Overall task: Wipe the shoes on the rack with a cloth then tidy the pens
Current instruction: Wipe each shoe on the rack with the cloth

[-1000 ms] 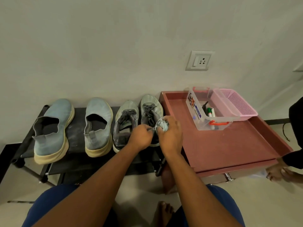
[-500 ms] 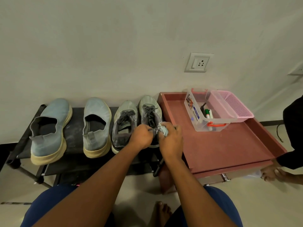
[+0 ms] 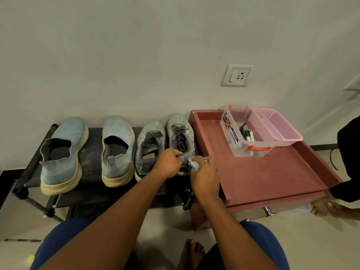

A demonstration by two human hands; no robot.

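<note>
Head view shows the right hand (image 3: 205, 175) with its grip closed round a small bunched cloth (image 3: 194, 164), pale blue-grey, at the heel of the rightmost laced shoe (image 3: 181, 141). The left hand (image 3: 168, 162) pinches that shoe's collar or lace end (which one is too small to tell), steadying it. This shoe stands at the right end of the black rack (image 3: 93, 145), its pair just beside it and two slip-ons further left. The cloth looks soft and light, best kept balled in the fingers; the shoe looks light with a yielding upper, so holding it at the firmer heel seems wise. Pens (image 3: 248, 135) lie in a clear box (image 3: 251, 151) toward the far edge of the red bench (image 3: 263, 176), untouched.
</note>
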